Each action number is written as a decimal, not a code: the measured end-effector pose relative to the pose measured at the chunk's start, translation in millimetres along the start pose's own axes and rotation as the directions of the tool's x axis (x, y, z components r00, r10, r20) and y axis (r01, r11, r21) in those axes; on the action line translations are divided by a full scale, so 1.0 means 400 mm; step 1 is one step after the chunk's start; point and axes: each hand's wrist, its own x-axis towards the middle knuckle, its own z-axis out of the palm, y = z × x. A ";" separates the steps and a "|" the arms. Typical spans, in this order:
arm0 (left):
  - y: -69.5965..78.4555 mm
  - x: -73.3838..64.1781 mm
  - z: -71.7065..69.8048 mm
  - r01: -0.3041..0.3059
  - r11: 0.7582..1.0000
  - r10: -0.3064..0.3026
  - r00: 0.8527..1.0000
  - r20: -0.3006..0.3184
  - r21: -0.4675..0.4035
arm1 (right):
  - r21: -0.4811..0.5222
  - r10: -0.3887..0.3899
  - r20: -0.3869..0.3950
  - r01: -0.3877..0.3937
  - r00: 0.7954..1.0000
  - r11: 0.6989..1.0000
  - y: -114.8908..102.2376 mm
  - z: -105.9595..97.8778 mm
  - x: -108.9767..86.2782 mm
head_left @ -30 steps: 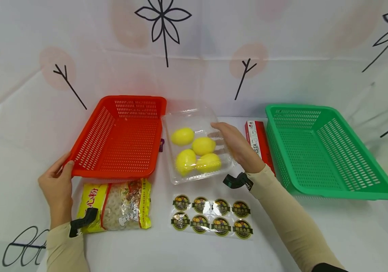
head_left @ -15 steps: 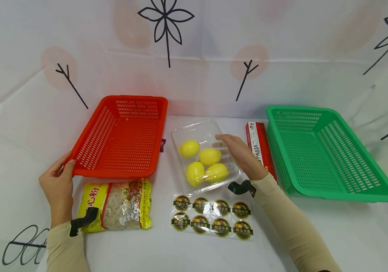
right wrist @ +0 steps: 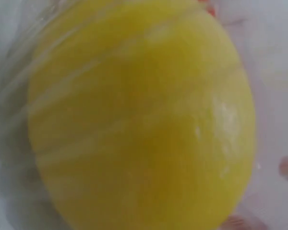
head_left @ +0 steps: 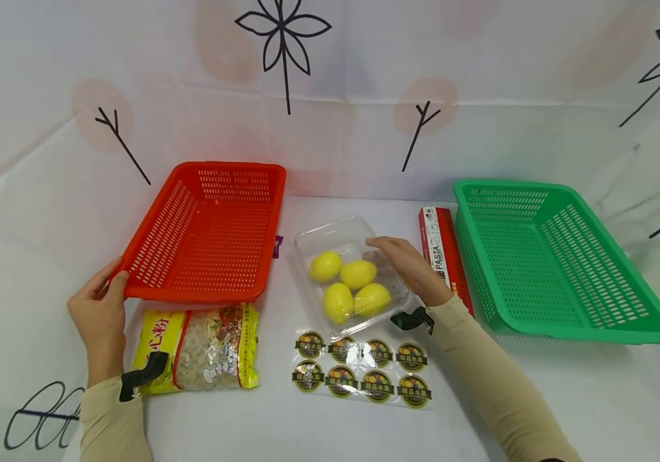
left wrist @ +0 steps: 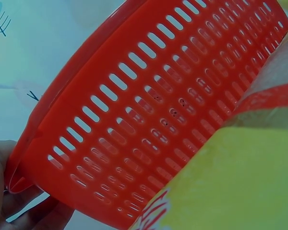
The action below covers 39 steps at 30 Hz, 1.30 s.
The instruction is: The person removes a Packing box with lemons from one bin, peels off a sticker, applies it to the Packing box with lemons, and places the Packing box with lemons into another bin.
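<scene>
At the near left corner of the red basket (head_left: pixel 220 250), my left hand (head_left: pixel 99 311) pinches the rim between thumb and fingers. The left wrist view has the basket's slotted wall (left wrist: pixel 120 110) up close. My right hand (head_left: pixel 413 269) grips the right side of a clear plastic container (head_left: pixel 338 231), thumb at the edge and fingers seen through the plastic. Several yellow lemons (head_left: pixel 357 274) lie inside it. One lemon (right wrist: pixel 144 115) fills most of the right wrist view, blurred behind ribbed plastic.
A yellow food bag (head_left: pixel 203 350) lies before the red basket. Round stickers (head_left: pixel 376 385) on a clear sheet lie at the container's near side. A red-and-white pasta box (head_left: pixel 445 250) stands by the green basket (head_left: pixel 538 276). A small purple packet (head_left: pixel 277 246) peeks out beside the red basket.
My right hand has brought the lemon container down and slightly right, nearer the sticker sheet. My left hand and the red basket have stayed in place.
</scene>
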 end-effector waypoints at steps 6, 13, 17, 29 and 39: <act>0.010 -0.001 0.005 0.019 1.000 -0.019 1.000 -0.007 0.012 | 0.037 0.013 -0.008 -0.013 1.000 0.999 0.015 -0.012 -0.002; 0.012 -0.004 0.001 0.011 0.998 -0.010 1.000 -0.013 0.062 | 0.019 -0.022 0.009 0.022 1.000 1.000 0.027 -0.032 -0.047; 0.017 -0.010 0.008 -0.035 0.983 0.038 0.999 -0.018 0.178 | -0.048 -0.022 -0.038 0.020 0.999 0.999 0.036 -0.032 -0.095; 0.103 -0.130 0.144 -0.671 0.684 0.660 0.736 0.151 0.285 | -0.039 -0.064 -0.134 0.059 0.989 0.997 0.083 0.004 -0.226; 0.109 -0.313 0.294 -0.707 0.702 0.553 0.466 0.691 -0.086 | -0.038 -0.110 -0.188 0.105 0.976 0.994 0.071 -0.022 -0.227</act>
